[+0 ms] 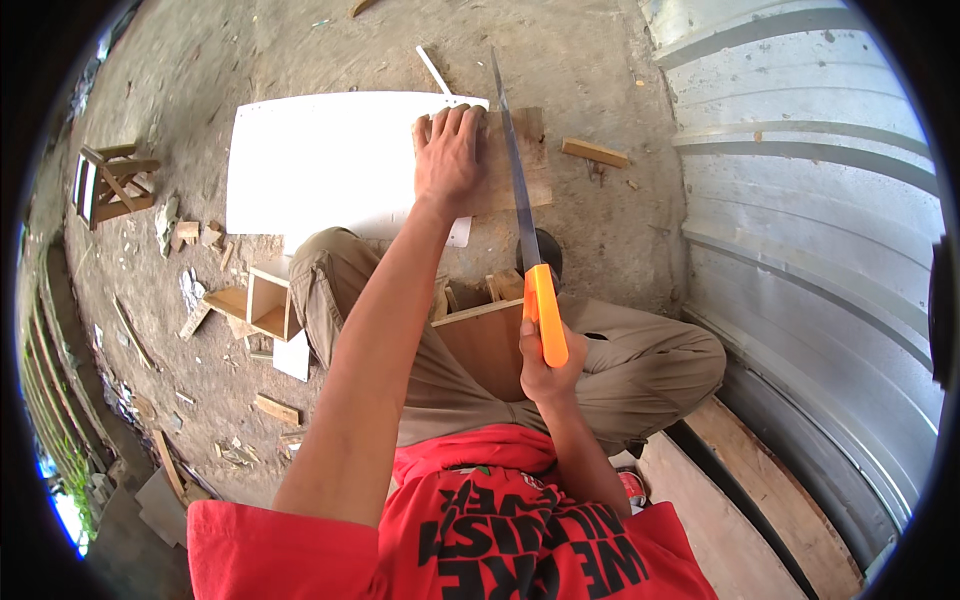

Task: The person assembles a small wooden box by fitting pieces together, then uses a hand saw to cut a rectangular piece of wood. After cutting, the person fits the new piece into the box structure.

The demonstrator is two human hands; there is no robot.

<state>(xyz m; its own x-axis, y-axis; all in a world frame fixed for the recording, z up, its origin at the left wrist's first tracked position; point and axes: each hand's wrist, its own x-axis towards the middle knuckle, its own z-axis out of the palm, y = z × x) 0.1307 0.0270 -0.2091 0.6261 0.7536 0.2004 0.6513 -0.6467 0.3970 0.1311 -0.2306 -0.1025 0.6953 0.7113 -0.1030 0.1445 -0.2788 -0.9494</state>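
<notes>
Nearest the camera is my red short-sleeved shirt (500, 540) with black lettering, and below it my khaki trousers (620, 370), knees bent as I crouch on the bare concrete floor (600, 60).

Far left, a small wooden stool frame (110, 180) stands well apart from me. Nearer in, offcuts lie scattered about, and a small open wooden box (268, 300) sits just beside my left knee. Past it lies a flat white rectangular board (320, 160).

My left hand (450, 155) is spread flat, palm down, pressing on a brown wooden board (535, 160) that overlaps the white board's right edge. Just right of my fingers the long steel blade of the handsaw (520, 180) crosses that brown board, with its tip pointing away from me. My right hand (545, 365) is wrapped tight around the saw's orange plastic handle, close to my knee.

I judge the cut barely started or only under way: the board looks whole on both sides of the blade, and I can see no kerf. The saw's teeth and any marked line are too fine to make out. A loose wooden strip (595, 152) lies right of the board, and the corrugated metal wall (820, 250) closes the right side, with planks (740, 500) at its foot cut off by the rim.
</notes>
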